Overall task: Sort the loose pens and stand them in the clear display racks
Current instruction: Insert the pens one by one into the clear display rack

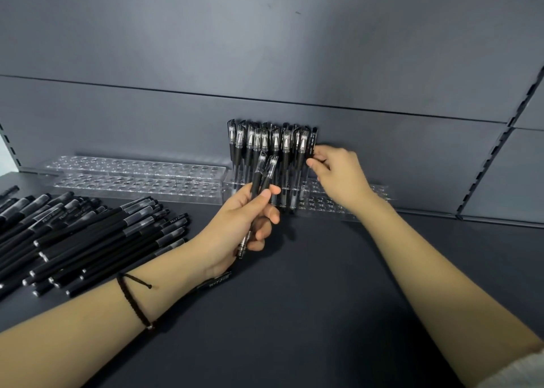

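My left hand (pixel 245 220) grips two black pens with clear caps (pixel 265 170), held upright in front of the right clear rack (pixel 326 203). Several capped black pens (pixel 266 143) stand in that rack's left part. My right hand (pixel 338 172) pinches a black pen (pixel 312 145) at the right end of the standing row, its lower end hidden behind my fingers. A heap of loose black pens (pixel 88 234) lies on the dark shelf at the left. A second clear rack (pixel 138 177), with nothing in its holes, stands at the back left.
The dark shelf surface (pixel 309 284) stretches in front of the racks. A grey back panel (pixel 265 64) rises behind them. A slotted upright (pixel 500 140) runs along the right side. One loose pen (pixel 215 283) lies under my left wrist.
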Available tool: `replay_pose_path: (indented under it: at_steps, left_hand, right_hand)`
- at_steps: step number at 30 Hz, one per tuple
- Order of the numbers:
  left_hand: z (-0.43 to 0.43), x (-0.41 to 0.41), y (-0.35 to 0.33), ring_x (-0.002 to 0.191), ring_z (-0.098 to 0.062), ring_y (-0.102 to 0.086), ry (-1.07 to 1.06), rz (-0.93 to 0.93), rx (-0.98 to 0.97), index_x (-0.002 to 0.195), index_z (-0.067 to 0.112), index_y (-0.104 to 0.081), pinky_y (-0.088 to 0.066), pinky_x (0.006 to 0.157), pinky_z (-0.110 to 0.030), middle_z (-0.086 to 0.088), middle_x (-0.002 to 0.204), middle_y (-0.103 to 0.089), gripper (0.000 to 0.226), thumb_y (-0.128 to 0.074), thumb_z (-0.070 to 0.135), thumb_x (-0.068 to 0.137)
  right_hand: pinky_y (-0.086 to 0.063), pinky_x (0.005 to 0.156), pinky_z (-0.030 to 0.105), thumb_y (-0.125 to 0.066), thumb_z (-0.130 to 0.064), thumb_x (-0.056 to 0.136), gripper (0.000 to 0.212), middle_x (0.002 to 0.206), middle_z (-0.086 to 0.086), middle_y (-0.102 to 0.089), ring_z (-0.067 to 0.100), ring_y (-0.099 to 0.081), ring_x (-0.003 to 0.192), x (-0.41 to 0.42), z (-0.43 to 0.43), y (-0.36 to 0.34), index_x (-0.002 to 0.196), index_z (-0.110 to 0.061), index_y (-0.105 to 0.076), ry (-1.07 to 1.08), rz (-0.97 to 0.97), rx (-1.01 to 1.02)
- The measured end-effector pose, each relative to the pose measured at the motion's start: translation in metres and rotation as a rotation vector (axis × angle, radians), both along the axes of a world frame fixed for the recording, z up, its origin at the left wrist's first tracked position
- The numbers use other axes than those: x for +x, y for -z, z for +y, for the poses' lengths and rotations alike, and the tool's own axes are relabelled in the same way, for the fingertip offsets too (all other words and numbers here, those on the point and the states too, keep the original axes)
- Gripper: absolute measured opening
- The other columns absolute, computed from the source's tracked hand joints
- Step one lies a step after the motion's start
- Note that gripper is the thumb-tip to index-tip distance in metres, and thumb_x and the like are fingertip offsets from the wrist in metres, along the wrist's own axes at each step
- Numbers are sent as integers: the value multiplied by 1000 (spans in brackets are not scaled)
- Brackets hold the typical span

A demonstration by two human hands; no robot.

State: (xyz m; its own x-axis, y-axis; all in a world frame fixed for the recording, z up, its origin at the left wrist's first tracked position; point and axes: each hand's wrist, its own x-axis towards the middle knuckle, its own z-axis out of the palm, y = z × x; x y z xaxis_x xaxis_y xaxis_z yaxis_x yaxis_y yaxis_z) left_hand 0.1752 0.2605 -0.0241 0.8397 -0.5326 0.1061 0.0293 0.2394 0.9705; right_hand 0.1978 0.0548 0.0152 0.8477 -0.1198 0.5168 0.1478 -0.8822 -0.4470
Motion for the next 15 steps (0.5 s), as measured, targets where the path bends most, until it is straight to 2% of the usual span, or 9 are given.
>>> replay_pose_path:
  at_steps: [2, 5, 6, 8, 10, 12, 15]
  left_hand:
    - [0, 0, 0, 45, -9, -37, 0, 5, 5, 117, 16, -55, -26, 39, -17, 1, 66, -57, 21, -43, 25, 103]
    - [1, 0, -1, 44, -8, -34, 18, 3, 26, 118, 19, -55, -24, 38, -17, 1, 64, -55, 23, -45, 30, 101]
    - [1, -1, -1, 43, -8, -31, 30, -3, 42, 119, 21, -55, -22, 38, -17, 1, 62, -51, 24, -46, 33, 100]
    - [0, -2, -2, 42, -7, -23, 50, -8, 71, 123, 22, -50, -18, 38, -17, 3, 57, -39, 29, -45, 37, 99]
    - [-1, -3, -2, 42, -7, -21, 65, 5, 73, 112, 17, -44, -16, 38, -17, 3, 56, -34, 25, -44, 39, 100]
    - [-2, -4, -2, 41, -7, -21, 90, 23, 52, 94, 17, -35, -16, 38, -17, 2, 56, -36, 23, -42, 38, 101]
    - [-1, -5, -2, 43, -7, -23, 127, 29, -7, 88, 18, -31, -19, 38, -16, 1, 59, -40, 24, -42, 36, 100]
  right_hand:
    - [-53, 85, 38, -58, -17, 96, 26, 98, 23, -69, 35, -66, 81, 2, -3, -2, 96, 8, -62, -7, 37, -5]
    - [-46, 77, 19, -61, -14, 94, 21, 108, 10, -70, 13, -62, 73, -4, -8, -19, 106, 2, -68, -2, 178, 13]
    - [-44, 69, 14, -63, -14, 92, 18, 103, 4, -71, 7, -57, 67, -8, -10, -28, 103, -2, -70, 10, 248, 0]
    - [-39, 50, 11, -65, -21, 91, 15, 76, -6, -71, 4, -50, 55, -20, -10, -45, 93, -8, -73, -5, 430, -10]
    - [-37, 45, 15, -66, -31, 91, 20, 55, -12, -65, 4, -47, 48, -35, 0, -57, 87, -12, -73, -135, 567, 14]
    - [-37, 46, 18, -66, -35, 90, 25, 50, -13, -61, 2, -47, 45, -42, 17, -60, 85, -12, -73, -304, 588, 76]
    - [-37, 44, 17, -69, -32, 88, 25, 52, -8, -60, 5, -49, 50, -40, 34, -53, 84, -7, -73, -404, 498, 239]
